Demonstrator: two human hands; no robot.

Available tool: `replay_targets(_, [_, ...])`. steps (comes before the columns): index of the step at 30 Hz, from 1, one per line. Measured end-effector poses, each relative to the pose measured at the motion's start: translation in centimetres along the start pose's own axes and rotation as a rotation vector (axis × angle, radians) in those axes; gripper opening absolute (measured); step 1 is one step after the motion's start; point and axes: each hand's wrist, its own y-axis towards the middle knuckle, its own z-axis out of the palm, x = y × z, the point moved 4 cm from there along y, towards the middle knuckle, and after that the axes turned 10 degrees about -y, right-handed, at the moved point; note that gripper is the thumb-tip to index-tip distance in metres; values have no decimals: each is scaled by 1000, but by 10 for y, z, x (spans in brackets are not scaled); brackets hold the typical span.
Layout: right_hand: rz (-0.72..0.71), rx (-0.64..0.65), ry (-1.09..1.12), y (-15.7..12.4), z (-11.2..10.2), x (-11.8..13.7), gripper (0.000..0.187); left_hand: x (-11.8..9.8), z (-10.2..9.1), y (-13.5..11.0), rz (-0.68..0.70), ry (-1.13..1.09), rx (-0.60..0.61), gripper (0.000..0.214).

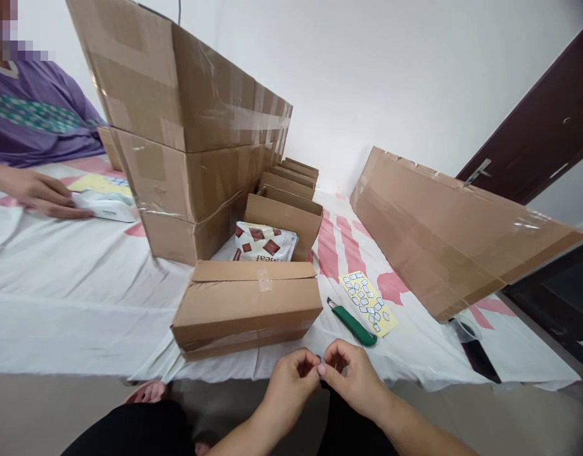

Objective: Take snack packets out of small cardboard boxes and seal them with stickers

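Cardboard carton (251,310) lay crosswise, nearer the left hand (291,379) than the right hand (352,375). Both grips were pinched, anything between too small to tell.

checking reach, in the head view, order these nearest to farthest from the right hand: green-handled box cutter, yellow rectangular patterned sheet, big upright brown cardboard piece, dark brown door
From the right hand:
1. Green-handled cutter, just beyond the hand
2. Yellow sheet, just past the cutter
3. Cardboard piece, farther right
4. Dark brown door, background, upper right
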Motion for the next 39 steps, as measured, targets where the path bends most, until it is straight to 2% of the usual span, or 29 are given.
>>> replay_targets(5, [-8, 47, 67, -1, 3, -6, 16, 5, 1, 1, -40, -55, 15, 14])
replay_targets(8, [-40, 34, 49, -1, -8, -17, 18, 9, 2, 2, -47, -69, 31, 16])
replay_targets(11, [-14, -120, -42, 4, -38, -43, 20, 11, 2, 4, -42, -62, 26, 17])
replay_targets(17, [130, -461, -252, 14, -110, -122, 27, 9, -1, 8, -52, -135, -2, 26])
replay_targets(19, [154, -511, -339, 16, -123, -141, 25, 8, 0, 8, -66, -140, -8, 29])
replay_targets(22, [164, -518, -438, 16, -127, -156, 24, 9, 1, 8, -78, -153, -14, 30])
replay_targets(26, [111, -477, -536, 13, -118, -152, 22, 8, 1, 8, -83, -183, -19, 31])
replay_targets(30, [-2, -345, -581, 9, -109, -138, 21, 5, 1, 8, -115, -248, 22, 30])
replay_targets(33, [-48, -254, -574, 8, -110, -129, 18, 2, 0, 5, -134, -297, 24, 26])
replay_targets(35, [-57, -243, -562, 6, -113, -120, 18, -1, 0, 3, -149, -348, 37, 23])
replay_targets(37, [-58, -286, -555, 3, -113, -104, 23, -3, 2, 0, -169, -429, 70, 20])
replay_targets(39, [-72, -294, -483, -2, -104, -82, 27, -4, 5, -2, -210, -507, 130, 21])
